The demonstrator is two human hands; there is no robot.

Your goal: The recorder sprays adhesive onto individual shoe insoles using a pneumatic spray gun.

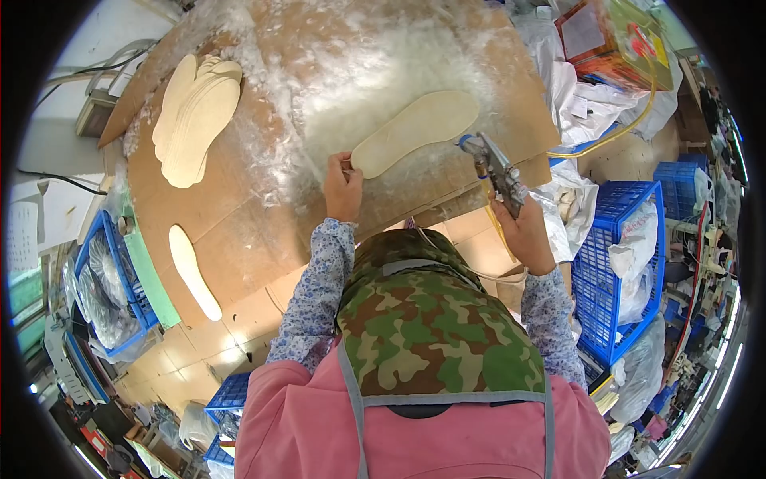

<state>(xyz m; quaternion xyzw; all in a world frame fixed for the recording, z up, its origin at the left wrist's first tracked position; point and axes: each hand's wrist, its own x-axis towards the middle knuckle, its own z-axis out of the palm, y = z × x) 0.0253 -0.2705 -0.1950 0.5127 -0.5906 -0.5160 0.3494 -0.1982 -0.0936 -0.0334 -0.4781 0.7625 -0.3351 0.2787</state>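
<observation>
A cream-coloured insole (415,132) lies over the cardboard-covered table, its narrower end pinched between the thumb and fingers of my left hand (343,188). My right hand (527,235) is wrapped round the handle of a metal spray gun (499,172). The gun's blue-tipped nozzle points toward the insole's wider end, a short gap away from it. A yellow hose (499,227) hangs below the gun. Over at the left, a fanned stack of similar insoles (195,120) rests on the cardboard. One more insole (194,271) lies alone near the table's left front edge.
Whitish fibrous residue coats much of the cardboard (231,231). Blue plastic crates stand right (594,275) and left (144,307), holding bags. An orange-and-yellow box (602,44) sits at the far right beside white plastic bags (570,104). A yellow hose runs near it.
</observation>
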